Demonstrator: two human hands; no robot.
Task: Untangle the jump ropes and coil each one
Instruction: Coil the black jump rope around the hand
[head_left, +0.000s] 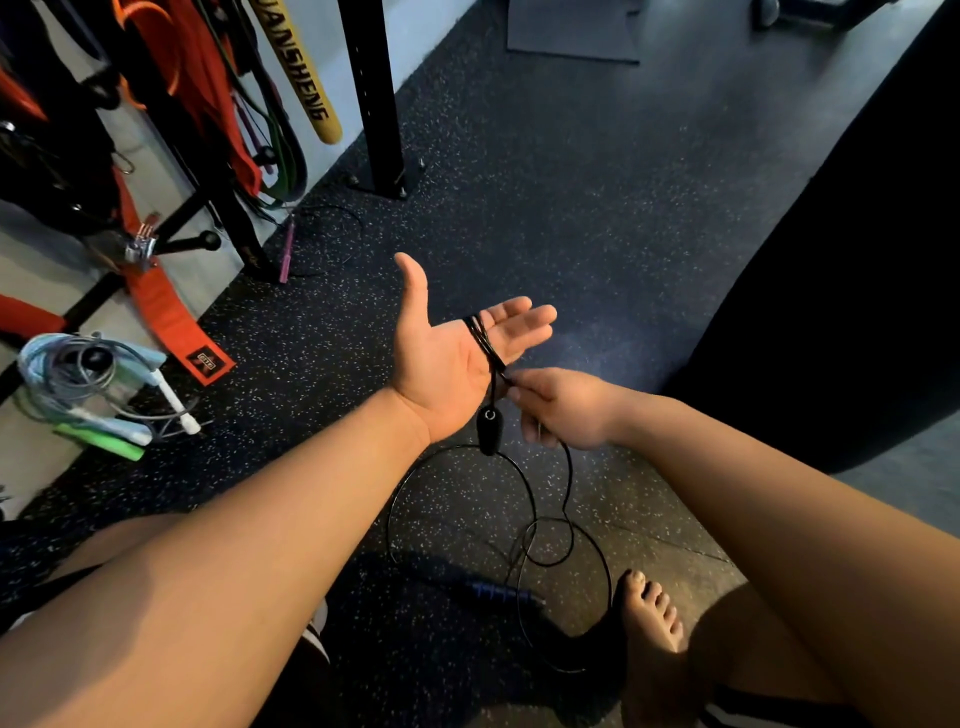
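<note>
My left hand (447, 353) is held out flat, palm up, fingers straight. Several turns of a thin black jump rope (483, 340) wrap across the base of its fingers. One black handle (489, 430) hangs below the palm. My right hand (563, 405) pinches the rope just beside the left palm. The slack runs down from it into loose loops on the floor (550, 540). The other handle, dark blue (493, 591), lies on the floor near my bare foot (652, 618).
A bundle of pale coiled ropes with white and green handles (98, 384) lies at the left by the wall. A purple-handled rope (287, 249) lies near a black rack post (376, 98). Orange straps and bands hang at upper left. A dark bag stands at right.
</note>
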